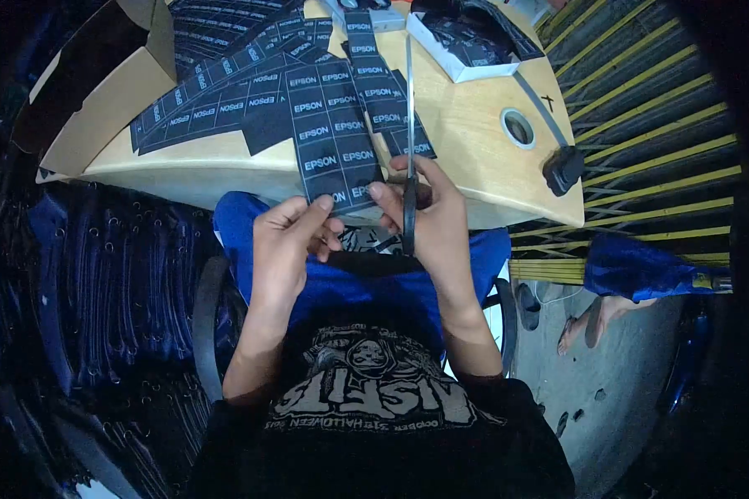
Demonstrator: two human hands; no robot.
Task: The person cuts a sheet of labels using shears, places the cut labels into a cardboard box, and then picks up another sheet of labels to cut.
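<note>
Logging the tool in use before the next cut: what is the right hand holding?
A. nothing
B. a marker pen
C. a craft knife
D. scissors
D: the right hand grips scissors, blades pointing away beside the EPSON label sheet that the left hand pinches at its near edge.

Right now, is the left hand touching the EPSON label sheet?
Touching. In the head view the left hand pinches the lower edge of the EPSON label sheet, with no gap between them.
</note>
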